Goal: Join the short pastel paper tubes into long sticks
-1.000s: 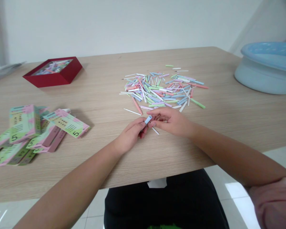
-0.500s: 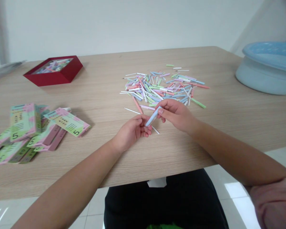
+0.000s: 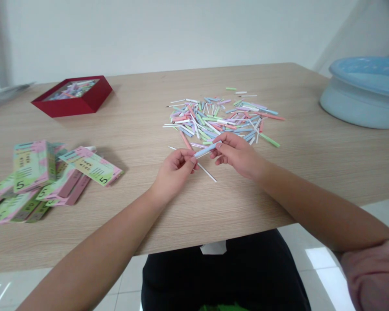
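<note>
A light blue pen barrel (image 3: 207, 150) with a clear clip-like strip along its side is held level above the table between both hands. The thumb and fingers of my left hand (image 3: 178, 170) pinch its left end. At the other end, my right hand (image 3: 235, 155) grips it between thumb and forefinger, the remaining fingers curled loosely. Under the hands lies a thin white stick, like a pen refill (image 3: 207, 172). Just beyond is a spread pile of pastel pen parts (image 3: 214, 121) in blue, green, pink, purple and white.
At the back left stands a red box (image 3: 74, 106) filled with similar parts. Several pink-and-green printed cartons (image 3: 34, 166) are heaped on the left. A light blue plastic basin (image 3: 359, 103) sits at the right. The wooden table's (image 3: 214, 224) front edge runs close to my lap.
My left hand has risen and turned from lying palm-up under the barrel to pinching its end. The barrel has tilted from steep to nearly level.
</note>
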A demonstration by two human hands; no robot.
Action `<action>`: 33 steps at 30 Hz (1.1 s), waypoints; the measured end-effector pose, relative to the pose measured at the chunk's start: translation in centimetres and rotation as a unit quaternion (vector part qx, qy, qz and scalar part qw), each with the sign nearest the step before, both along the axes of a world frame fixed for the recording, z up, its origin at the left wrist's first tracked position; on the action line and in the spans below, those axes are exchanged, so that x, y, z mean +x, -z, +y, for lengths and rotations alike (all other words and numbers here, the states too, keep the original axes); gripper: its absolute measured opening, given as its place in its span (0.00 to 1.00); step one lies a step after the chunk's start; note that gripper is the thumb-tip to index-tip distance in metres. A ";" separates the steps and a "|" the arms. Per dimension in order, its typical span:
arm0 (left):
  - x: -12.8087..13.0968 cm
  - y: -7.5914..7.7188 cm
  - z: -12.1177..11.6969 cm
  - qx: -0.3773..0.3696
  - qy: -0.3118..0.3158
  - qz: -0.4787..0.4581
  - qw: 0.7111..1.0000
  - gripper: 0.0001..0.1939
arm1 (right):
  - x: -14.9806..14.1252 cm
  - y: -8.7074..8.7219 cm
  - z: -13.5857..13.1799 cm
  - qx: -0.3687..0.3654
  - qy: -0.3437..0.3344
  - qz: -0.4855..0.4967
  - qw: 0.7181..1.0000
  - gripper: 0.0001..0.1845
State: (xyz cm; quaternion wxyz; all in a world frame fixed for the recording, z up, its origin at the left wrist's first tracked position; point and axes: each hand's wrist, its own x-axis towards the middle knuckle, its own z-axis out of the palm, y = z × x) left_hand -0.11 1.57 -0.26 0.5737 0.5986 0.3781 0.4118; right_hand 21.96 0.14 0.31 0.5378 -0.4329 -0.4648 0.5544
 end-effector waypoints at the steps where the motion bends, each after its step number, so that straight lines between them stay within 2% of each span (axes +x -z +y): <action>1: -0.2 0.0 0.2 0.018 -0.013 0.004 1.000 0.13 | 0.0 0.1 0.0 -0.026 -0.011 0.006 1.000 0.11; 6: -1.0 0.0 1.1 0.078 -0.056 0.017 0.995 0.17 | -0.1 0.4 0.0 -0.139 -0.101 0.058 0.983 0.06; 11: -0.9 0.2 1.0 0.112 -0.071 0.018 0.991 0.20 | -0.1 0.6 0.0 -0.168 -0.160 0.108 0.967 0.01; 17: -0.9 -0.1 0.8 0.123 -0.069 0.016 0.990 0.23 | 0.0 0.8 0.2 -0.169 -0.158 0.113 0.966 0.03; 21: -1.0 -0.2 0.9 0.115 -0.078 0.045 0.989 0.21 | -0.2 0.9 0.1 -0.169 -0.146 0.115 0.968 0.04; 27: -0.9 -0.4 1.2 0.088 -0.107 0.050 0.989 0.18 | -0.2 0.1 0.1 -0.182 -0.129 0.145 0.964 0.11; 33: -0.9 -0.1 1.5 0.076 -0.115 0.035 0.990 0.17 | -0.2 -0.4 0.2 -0.185 -0.123 0.160 0.962 0.11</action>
